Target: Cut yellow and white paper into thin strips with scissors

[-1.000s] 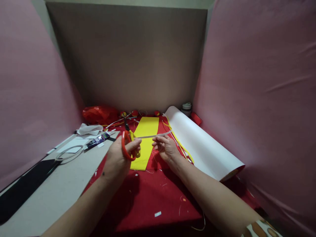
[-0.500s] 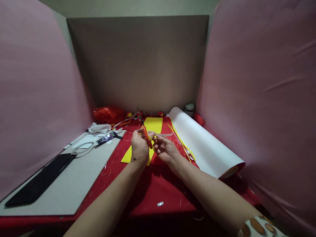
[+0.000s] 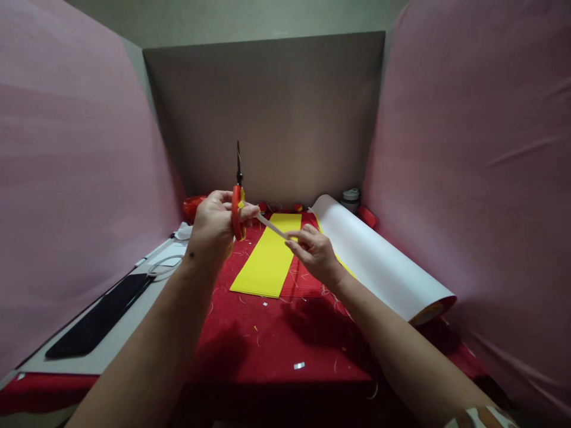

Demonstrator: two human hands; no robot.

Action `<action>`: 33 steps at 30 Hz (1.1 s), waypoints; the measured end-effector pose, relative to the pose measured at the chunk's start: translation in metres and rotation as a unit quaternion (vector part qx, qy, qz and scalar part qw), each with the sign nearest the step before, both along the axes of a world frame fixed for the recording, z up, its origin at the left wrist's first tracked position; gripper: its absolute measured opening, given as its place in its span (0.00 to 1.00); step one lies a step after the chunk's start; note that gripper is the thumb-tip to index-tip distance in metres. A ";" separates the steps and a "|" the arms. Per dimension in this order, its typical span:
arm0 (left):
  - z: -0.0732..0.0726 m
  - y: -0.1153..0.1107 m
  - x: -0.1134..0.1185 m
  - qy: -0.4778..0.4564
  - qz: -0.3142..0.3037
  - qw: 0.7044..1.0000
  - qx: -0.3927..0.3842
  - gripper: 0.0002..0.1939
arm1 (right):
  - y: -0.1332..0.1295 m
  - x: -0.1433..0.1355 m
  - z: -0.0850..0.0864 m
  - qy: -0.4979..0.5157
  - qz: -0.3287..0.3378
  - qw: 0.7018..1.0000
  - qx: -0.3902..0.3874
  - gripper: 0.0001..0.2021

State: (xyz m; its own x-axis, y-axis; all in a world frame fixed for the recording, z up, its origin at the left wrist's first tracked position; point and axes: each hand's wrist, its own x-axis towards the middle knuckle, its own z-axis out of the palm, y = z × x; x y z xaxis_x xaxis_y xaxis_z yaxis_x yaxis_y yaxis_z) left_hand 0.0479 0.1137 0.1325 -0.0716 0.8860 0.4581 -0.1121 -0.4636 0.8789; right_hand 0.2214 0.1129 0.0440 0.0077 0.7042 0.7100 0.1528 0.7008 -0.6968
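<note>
A thin white paper strip (image 3: 272, 226) runs taut in the air above the table, its long axis slanting from upper left down to lower right, stretched between both hands. The left hand (image 3: 215, 224) is closed around the orange-handled scissors (image 3: 237, 205), blades pointing straight up, and its fingertips pinch the strip's upper end right beside the handles. The right hand (image 3: 316, 252) pinches the lower end between thumb and forefinger, so each hand owns one end and the scissors sit at the left one. Below them lies the yellow corrugated sheet (image 3: 267, 259) on the red table cover (image 3: 276, 339), with the white paper roll (image 3: 379, 261) just beside it to the right and a grey board (image 3: 111, 333) off left. Compared with half a second ago, the hands have lifted and drawn apart, and the scissors have swung from a slant to upright.
</note>
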 end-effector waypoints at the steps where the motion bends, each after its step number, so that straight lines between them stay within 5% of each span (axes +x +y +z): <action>1: 0.003 0.000 0.002 0.000 -0.017 1.000 -0.003 0.21 | -0.001 -0.001 0.000 -0.017 0.006 1.000 0.003 0.05; 5: 0.009 0.009 0.011 -0.024 -0.016 1.000 0.004 0.19 | -0.003 -0.001 0.005 0.050 0.076 0.993 -0.068 0.04; 8: -0.002 0.018 0.016 -0.047 -0.002 0.999 0.008 0.18 | 0.000 0.006 0.012 0.213 0.143 0.953 -0.159 0.05; 12: -0.030 0.024 0.017 0.025 -0.087 0.992 -0.089 0.22 | 0.013 0.018 0.015 0.368 0.181 0.893 -0.188 0.06; 18: -0.054 0.020 0.011 0.131 -0.194 0.952 -0.200 0.26 | 0.031 0.025 0.000 0.434 0.167 0.857 -0.224 0.05; 25: -0.075 0.016 0.013 0.194 -0.184 0.938 -0.221 0.34 | 0.037 0.020 -0.016 0.432 0.153 0.848 -0.267 0.06; 33: -0.092 0.032 -0.005 0.182 -0.213 0.928 -0.247 0.32 | 0.041 0.026 -0.020 0.391 0.102 0.878 -0.255 0.08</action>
